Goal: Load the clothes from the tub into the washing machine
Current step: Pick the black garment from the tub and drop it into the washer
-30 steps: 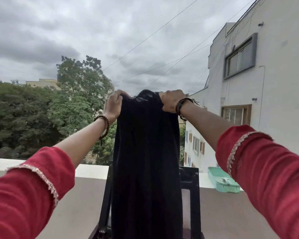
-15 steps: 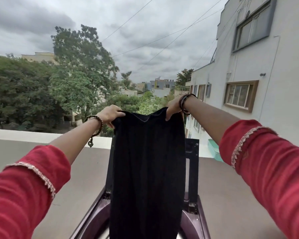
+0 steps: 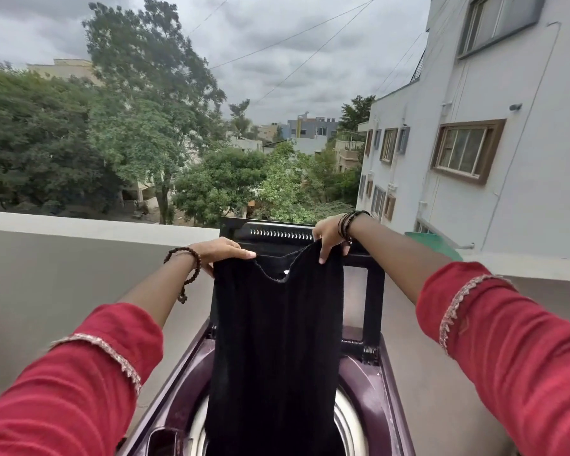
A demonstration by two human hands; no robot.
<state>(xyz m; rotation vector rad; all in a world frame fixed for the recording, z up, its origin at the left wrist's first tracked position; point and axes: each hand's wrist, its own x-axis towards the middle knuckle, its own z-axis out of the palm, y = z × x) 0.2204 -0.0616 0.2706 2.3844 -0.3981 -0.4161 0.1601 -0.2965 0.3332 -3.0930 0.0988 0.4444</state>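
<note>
You hold a long black fabric garment (image 3: 273, 340) by its top edge; it hangs straight down, its scooped neckline sagging between your hands, and its lower end drops into the round drum opening of the dark purple top-loading washing machine (image 3: 364, 386), whose black lid (image 3: 369, 291) stands upright behind it; your left hand (image 3: 219, 253), beaded bracelet at the wrist, is closed on the left corner; your right hand (image 3: 328, 236), with dark wrist threads, pinches the right corner, fingers curled over the cloth.
</note>
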